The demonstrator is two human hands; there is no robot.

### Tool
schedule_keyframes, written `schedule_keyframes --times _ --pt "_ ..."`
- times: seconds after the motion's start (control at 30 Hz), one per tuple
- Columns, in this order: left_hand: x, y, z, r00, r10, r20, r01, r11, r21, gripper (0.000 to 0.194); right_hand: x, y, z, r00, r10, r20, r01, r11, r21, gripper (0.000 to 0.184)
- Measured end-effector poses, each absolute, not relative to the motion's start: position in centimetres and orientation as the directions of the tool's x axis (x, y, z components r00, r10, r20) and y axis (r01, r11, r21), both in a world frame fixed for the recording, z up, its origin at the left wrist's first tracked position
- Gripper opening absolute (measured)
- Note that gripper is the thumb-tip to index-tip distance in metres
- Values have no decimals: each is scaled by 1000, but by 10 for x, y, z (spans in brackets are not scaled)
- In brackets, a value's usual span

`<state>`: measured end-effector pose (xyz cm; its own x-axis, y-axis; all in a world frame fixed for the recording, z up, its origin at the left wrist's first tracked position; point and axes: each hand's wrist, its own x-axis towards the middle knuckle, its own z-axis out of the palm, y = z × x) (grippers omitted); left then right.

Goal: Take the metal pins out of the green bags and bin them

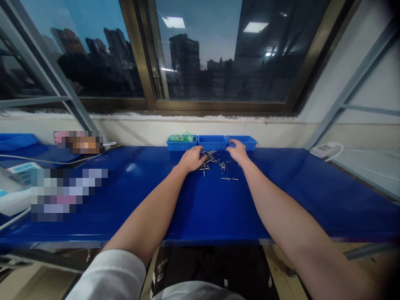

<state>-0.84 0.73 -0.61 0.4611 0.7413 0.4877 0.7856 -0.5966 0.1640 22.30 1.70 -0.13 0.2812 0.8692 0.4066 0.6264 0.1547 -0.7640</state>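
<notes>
A loose pile of silvery blind rivets [211, 157] lies on the blue tabletop [215, 208]. My left hand [191, 160] rests at the pile's left side, fingers apart and thumb over the rivets. Beyond the pile stands a row of three joined blue bins [212, 143]. My right hand [238, 151] is at the front of the right-hand bin, near the divider, with its fingers bent together. A small metal bit shows at those fingertips, too small to make out. A few rivets lie apart, to the right of the pile and closer to me.
Green plastic packets [181, 138] fill the left bin. Another blue tray [17, 141] and a white device [15, 189] with cables are at the left. A white power strip [324, 150] lies at the right by the metal frame. A window is behind the bench.
</notes>
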Motion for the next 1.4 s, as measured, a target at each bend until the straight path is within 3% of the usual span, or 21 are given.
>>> schedule_keyframes --times 0.13,0.2,0.33,0.43,0.63,1.13,1.3,1.4 --pt "-9 9 -8 463 758 459 798 -582 157 41 222 12 1 297 897 328 653 60 -755 73" --pt "-9 10 -8 469 761 448 799 -582 151 42 221 10 1 283 890 357 683 74 -726 73" --pt "-9 11 -10 512 748 423 778 -612 140 38 213 6 0 142 841 523 754 250 -607 39" --pt "-8 12 -14 564 733 381 746 -650 146 38 203 2 -3 -47 874 484 745 354 -566 15" --pt "-5 7 -11 604 739 298 716 -668 204 40 185 1 -11 -248 881 403 783 428 -452 13" --pt "-5 7 -10 603 744 288 724 -662 194 35 182 2 -14 -212 894 395 760 405 -508 4" --pt "-6 8 -10 535 740 408 743 -642 191 60 183 1 -11 -150 884 442 750 393 -531 4" --pt "-4 6 -7 554 693 461 708 -684 177 58 183 1 -10 -131 887 443 750 381 -540 5"
